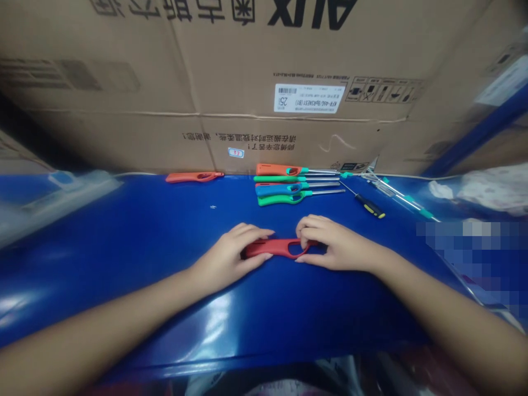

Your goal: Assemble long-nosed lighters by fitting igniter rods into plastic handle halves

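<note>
Between my hands lies a red lighter handle [279,248] with an oval trigger opening, on or just above the blue table. The fingers and thumb of my left hand [231,253] close round its left, solid end. At the other end my right hand [336,242] pinches the handle beside the opening, covering its tip. No metal tube shows on this one. Just beyond, several assembled long-nosed lighters lie side by side, among them an orange one [275,169], a blue one [276,189] and a green one [280,199].
A red-orange handle [193,177] lies at the back left. To the right are a yellow-black screwdriver [370,207] and several metal tubes with teal ends [406,199]. A big cardboard box [144,132] stands behind the blue table [124,231]. Clear plastic bag [61,198] at left.
</note>
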`<move>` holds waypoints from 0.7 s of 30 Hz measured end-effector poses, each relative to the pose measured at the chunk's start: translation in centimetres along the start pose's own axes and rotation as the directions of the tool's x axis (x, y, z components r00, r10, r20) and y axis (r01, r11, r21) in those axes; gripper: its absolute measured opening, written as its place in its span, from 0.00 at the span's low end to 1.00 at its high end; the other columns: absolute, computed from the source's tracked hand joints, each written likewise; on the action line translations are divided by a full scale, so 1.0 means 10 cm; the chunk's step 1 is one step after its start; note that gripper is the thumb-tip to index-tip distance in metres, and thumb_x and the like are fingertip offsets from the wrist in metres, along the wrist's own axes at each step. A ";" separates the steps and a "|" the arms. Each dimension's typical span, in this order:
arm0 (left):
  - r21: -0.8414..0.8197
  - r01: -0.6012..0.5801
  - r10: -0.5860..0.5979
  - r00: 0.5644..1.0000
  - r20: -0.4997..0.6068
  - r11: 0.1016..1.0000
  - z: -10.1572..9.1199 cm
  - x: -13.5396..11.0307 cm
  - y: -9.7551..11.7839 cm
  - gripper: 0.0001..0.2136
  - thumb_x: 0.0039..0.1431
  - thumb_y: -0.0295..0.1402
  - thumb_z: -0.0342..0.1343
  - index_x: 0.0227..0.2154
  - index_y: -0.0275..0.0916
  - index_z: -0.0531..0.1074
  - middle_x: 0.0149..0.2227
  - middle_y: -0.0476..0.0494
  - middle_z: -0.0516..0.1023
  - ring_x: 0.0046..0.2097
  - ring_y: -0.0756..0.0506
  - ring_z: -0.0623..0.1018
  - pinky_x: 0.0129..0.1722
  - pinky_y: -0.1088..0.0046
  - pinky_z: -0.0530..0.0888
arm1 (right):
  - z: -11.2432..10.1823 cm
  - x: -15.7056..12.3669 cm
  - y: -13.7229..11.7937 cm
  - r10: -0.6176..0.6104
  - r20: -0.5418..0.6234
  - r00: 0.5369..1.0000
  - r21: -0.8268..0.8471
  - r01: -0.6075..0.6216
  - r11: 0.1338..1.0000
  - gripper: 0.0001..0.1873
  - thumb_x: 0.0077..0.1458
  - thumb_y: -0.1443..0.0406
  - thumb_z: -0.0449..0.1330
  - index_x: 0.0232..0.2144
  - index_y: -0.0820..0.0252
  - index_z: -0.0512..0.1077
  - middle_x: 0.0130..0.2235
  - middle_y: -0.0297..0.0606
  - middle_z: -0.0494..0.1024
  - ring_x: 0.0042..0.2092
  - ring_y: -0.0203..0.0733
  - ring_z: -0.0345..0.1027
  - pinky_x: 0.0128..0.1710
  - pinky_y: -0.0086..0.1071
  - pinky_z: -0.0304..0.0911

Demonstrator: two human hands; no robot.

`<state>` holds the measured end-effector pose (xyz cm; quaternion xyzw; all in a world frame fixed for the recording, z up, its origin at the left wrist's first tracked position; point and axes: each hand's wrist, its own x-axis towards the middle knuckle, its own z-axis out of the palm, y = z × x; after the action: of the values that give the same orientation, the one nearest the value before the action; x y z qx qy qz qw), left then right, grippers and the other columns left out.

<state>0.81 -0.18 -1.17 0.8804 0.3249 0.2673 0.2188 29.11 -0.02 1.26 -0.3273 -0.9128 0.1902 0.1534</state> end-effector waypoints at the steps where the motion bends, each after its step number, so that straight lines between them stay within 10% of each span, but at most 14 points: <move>1: -0.009 0.017 -0.017 1.000 -0.012 1.000 0.01 0.00 -0.01 0.16 0.64 0.37 0.60 0.54 0.43 0.72 0.50 0.42 0.79 0.50 0.42 0.77 0.52 0.63 0.74 | 0.00 0.00 0.00 0.000 -0.003 1.000 -0.004 0.000 1.000 0.14 0.60 0.56 0.65 0.31 0.59 0.69 0.42 0.39 0.72 0.45 0.43 0.66 0.48 0.39 0.61; 21: -0.029 0.078 -0.078 0.997 0.001 0.997 0.00 0.00 0.00 0.19 0.60 0.35 0.62 0.54 0.43 0.71 0.50 0.43 0.80 0.48 0.42 0.77 0.50 0.62 0.74 | -0.01 0.00 -0.08 -0.082 -0.054 0.995 -0.069 0.078 0.995 0.10 0.62 0.61 0.62 0.30 0.58 0.69 0.42 0.39 0.73 0.44 0.41 0.65 0.47 0.38 0.60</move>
<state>0.83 -0.18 -1.21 0.8638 0.3550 0.2635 0.2416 28.69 -0.53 1.68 -0.3006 -0.9263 0.1437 0.1758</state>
